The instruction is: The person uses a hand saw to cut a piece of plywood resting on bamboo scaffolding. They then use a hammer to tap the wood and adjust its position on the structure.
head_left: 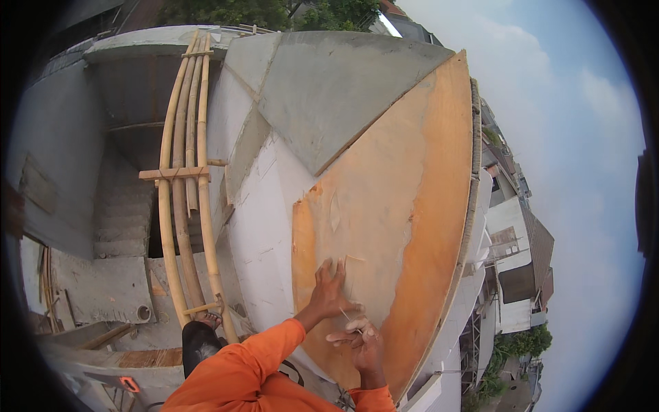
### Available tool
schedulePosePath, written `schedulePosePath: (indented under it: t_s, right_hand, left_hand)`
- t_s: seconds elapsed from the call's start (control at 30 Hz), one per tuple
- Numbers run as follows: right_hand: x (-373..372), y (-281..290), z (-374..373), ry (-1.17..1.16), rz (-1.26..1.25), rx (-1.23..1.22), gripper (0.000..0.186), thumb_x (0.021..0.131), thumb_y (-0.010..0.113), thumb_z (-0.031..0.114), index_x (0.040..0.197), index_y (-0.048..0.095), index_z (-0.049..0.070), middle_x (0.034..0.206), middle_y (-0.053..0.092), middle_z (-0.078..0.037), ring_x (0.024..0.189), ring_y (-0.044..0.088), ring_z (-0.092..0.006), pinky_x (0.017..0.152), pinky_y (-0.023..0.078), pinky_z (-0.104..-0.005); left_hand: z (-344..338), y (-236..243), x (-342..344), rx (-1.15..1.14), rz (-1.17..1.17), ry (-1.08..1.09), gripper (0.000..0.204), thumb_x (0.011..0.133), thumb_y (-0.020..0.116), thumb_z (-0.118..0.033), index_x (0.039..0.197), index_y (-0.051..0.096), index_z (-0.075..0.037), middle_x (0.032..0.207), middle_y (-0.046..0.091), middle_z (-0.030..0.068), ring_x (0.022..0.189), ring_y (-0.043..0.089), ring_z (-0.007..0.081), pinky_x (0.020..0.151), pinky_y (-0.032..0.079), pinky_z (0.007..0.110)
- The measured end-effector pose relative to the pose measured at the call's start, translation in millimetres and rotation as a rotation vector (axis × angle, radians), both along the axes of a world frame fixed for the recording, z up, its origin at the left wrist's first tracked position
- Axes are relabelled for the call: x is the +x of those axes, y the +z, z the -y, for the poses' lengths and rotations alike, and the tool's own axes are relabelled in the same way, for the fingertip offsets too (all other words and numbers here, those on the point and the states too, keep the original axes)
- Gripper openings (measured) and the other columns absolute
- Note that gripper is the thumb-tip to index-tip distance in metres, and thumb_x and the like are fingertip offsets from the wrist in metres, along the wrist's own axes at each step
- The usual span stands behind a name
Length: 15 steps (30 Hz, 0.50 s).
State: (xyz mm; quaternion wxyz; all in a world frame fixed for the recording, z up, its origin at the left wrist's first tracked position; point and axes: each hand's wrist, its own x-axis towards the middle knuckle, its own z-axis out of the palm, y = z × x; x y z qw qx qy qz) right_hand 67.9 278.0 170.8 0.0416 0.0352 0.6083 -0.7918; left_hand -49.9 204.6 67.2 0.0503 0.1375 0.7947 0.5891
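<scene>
A board with an orange-brown face and a pale grey smear (384,185) lies tilted in front of me. My left hand (328,294) rests on its lower part with the fingers spread and the thumb reaching toward my right hand. Just below and to the right, my right hand (366,341) is bent with its fingers curled around a thin pale strip (345,315), which looks like a stick or wire. The strip's lower end is hidden by the fingers. Another thin, light line (355,259) shows on the board beside my left fingertips.
A grey sheet (350,89) overlaps the board's far end. White blocks (264,213) form a wall to the left. Further left, bamboo poles (182,226) tied with crosspieces span beside concrete stairs (123,213); my foot (209,319) is at their near end. A handsaw (127,384) lies lower left.
</scene>
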Motion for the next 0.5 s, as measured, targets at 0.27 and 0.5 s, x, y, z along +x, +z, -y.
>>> schedulePosePath:
  t_s: [0.27, 0.5]
  right_hand:
    - [31, -1, -10, 0.034, -0.013, 0.283, 0.020, 0.100, 0.046, 0.016, 0.103, 0.056, -0.002, 0.105, 0.055, -0.010, 0.088, 0.069, -0.0276, 0.077, 0.054, -0.0321]
    - [76, 2, -38, 0.087, 0.000, 0.233, 0.017, 0.099, 0.047, 0.014, 0.093, 0.057, 0.001, 0.107, 0.057, -0.012, 0.090, 0.066, -0.0264, 0.081, 0.051, -0.0335]
  left_hand:
    - [-3, 1, 0, -0.072, 0.046, 0.027, 0.135, 0.047, 0.087, -0.054, 0.149, 0.016, -0.001, 0.148, 0.016, 0.0306, 0.138, 0.018, 0.0457, 0.112, 0.028, 0.048]
    - [-4, -3, 1, -0.064, 0.009, 0.059, 0.133, 0.049, 0.087, -0.051, 0.149, 0.016, 0.002, 0.148, 0.018, 0.0304, 0.137, 0.022, 0.0454, 0.113, 0.028, 0.045]
